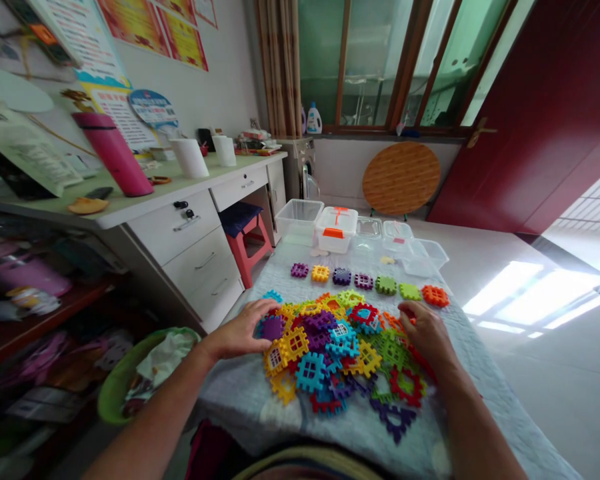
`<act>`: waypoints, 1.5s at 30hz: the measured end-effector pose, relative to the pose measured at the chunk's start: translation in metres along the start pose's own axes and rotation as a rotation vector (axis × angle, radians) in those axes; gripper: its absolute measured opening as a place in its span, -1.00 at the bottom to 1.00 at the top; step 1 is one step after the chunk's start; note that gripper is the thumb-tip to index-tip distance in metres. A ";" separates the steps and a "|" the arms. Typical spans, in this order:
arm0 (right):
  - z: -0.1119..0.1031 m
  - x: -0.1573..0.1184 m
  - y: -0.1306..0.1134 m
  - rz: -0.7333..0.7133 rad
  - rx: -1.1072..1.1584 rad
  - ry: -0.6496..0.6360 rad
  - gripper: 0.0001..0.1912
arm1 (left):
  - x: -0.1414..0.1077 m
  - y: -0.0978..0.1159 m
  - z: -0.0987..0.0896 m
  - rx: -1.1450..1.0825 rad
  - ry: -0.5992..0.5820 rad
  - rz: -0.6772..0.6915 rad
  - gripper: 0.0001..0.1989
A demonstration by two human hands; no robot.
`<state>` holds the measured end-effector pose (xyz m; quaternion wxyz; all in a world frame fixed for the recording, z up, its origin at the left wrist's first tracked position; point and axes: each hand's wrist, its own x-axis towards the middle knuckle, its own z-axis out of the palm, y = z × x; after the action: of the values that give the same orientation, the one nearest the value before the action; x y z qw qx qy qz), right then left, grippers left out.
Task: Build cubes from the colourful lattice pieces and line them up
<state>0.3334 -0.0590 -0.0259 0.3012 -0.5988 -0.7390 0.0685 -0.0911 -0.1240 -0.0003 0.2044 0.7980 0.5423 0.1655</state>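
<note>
A heap of colourful plastic interlocking blocks [340,340] lies on the cloth-covered table in front of me. At the heap's left edge my left hand [247,328] rests with thumb and fingers apart, around a purple square block [273,327]. My right hand [427,328] is at the opposite edge, its fingers bent and apart beside orange blocks [391,322]. Part of a red piece [423,363] shows beneath that palm. Beyond the heap, several single blocks form a row, from a purple one [299,270] to an orange one [435,296].
Clear plastic containers stand at the table's far end, including an open bin [297,223] and a lidded box [336,230] with orange clips. To the left are a desk [180,247], a red stool [250,243] and a green basket [111,393].
</note>
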 end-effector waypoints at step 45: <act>0.002 0.001 -0.002 -0.041 0.031 -0.024 -0.74 | 0.070 0.037 0.033 -0.296 0.452 -0.051 -0.67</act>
<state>0.3309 -0.0585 -0.0263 0.3029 -0.5779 -0.7535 0.0812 -0.0205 -0.0753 -0.0076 0.1968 0.6883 0.5640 0.4117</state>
